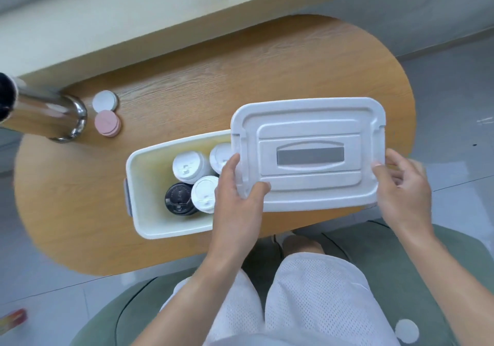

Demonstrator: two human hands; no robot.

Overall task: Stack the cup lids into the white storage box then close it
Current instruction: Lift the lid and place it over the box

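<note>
The white storage box (pixel 149 206) sits open on the wooden table, left of centre. Inside it stand stacks of cup lids: a white stack (pixel 187 168), a second white stack (pixel 204 194), a third (pixel 220 156) partly hidden, and a black stack (pixel 177 198). The white box cover (pixel 310 156), with a grey handle recess, is held flat above the box's right end, covering that part. My left hand (pixel 238 185) grips the cover's left edge, thumb on top. My right hand (pixel 401 182) grips its right edge.
A white disc stack (pixel 104 101) and a pink disc stack (pixel 107 124) lie at the table's far left, beside a shiny metal cylinder (pixel 45 113). A pale ledge runs behind the table (pixel 267 73). My knees and a green seat (pixel 401 265) are below the near edge.
</note>
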